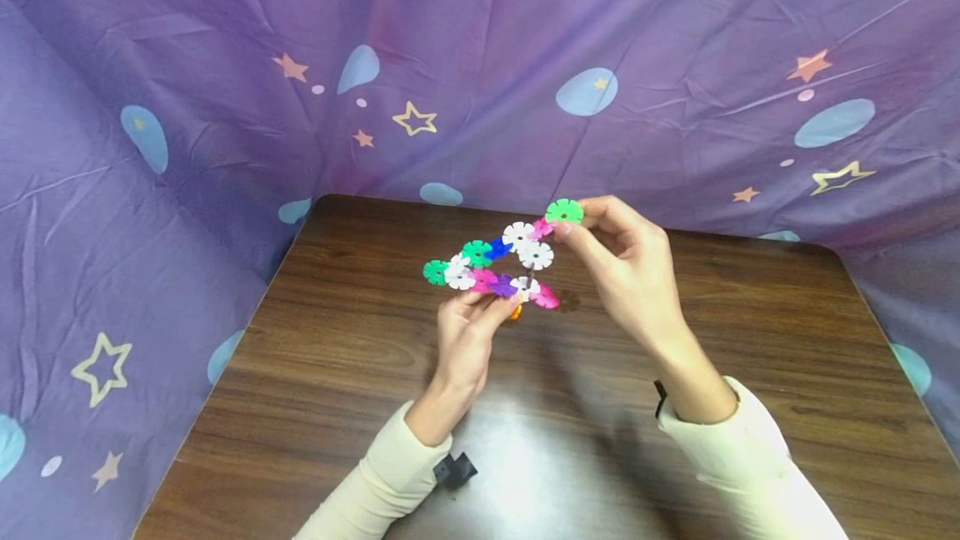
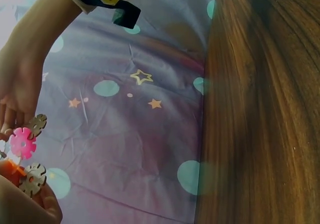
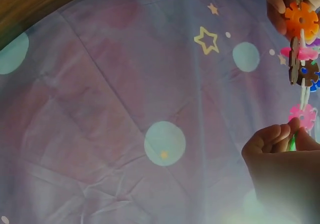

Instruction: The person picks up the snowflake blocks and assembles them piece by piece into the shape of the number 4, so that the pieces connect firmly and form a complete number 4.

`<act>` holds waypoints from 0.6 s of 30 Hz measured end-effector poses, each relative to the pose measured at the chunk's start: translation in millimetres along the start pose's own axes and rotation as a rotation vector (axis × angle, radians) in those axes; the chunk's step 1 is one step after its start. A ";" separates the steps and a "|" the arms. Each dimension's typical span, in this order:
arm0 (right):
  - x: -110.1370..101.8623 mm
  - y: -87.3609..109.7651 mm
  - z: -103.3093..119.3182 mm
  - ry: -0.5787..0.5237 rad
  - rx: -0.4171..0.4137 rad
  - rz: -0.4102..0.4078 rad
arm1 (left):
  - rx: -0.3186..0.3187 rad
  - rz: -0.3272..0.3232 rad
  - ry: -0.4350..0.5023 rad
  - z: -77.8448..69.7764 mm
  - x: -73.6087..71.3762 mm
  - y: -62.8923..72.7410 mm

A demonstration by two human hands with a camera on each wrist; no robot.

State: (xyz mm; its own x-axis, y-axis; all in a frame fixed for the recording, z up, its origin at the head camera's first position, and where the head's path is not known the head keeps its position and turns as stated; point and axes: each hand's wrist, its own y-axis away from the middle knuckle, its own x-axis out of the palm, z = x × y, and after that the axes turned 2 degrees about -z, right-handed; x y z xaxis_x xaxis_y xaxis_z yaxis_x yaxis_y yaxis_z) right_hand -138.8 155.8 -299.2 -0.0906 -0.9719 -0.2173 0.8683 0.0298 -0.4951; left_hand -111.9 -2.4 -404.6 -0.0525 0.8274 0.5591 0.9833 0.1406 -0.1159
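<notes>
A chain of plastic snowflake discs, bent into a loop, is held above the table by both hands. White discs (image 1: 519, 237), teal discs (image 1: 477, 254), a blue disc (image 1: 498, 248), a purple disc (image 1: 503, 286) and pink discs (image 1: 546, 297) make it up. My left hand (image 1: 467, 340) grips its lower side from below, near an orange disc (image 3: 301, 20). At the upper right end, my right hand (image 1: 630, 261) pinches a bright green disc (image 1: 564, 212), which meets a pink disc (image 3: 302, 116). Brown discs (image 2: 34, 179) also show in the left wrist view.
Beneath the hands lies a dark wood-grain table (image 1: 337, 357) with a bright reflection near the front. A purple cloth (image 1: 480, 65) with stars and blue spots hangs behind it and at both sides. A small black device (image 1: 456, 470) sits at the left wrist.
</notes>
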 end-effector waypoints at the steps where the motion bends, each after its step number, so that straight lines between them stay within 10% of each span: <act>1: 1.2 -0.8 0.7 -0.001 -0.006 -0.006 | -0.001 0.004 0.005 0.0 -0.1 0.2; 18: -0.8 5.2 -7.0 0.177 -0.029 -0.028 | -0.045 -0.039 0.056 1.8 -3.3 -1.3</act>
State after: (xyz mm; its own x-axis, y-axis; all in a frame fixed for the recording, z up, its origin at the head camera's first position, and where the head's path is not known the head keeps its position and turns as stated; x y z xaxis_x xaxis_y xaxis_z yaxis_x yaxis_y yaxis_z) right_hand -137.6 158.3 -307.5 -0.2014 -0.9164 -0.3460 0.8499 0.0121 -0.5268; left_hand -113.4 -4.4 -407.8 -0.0823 0.7896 0.6081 0.9876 0.1465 -0.0566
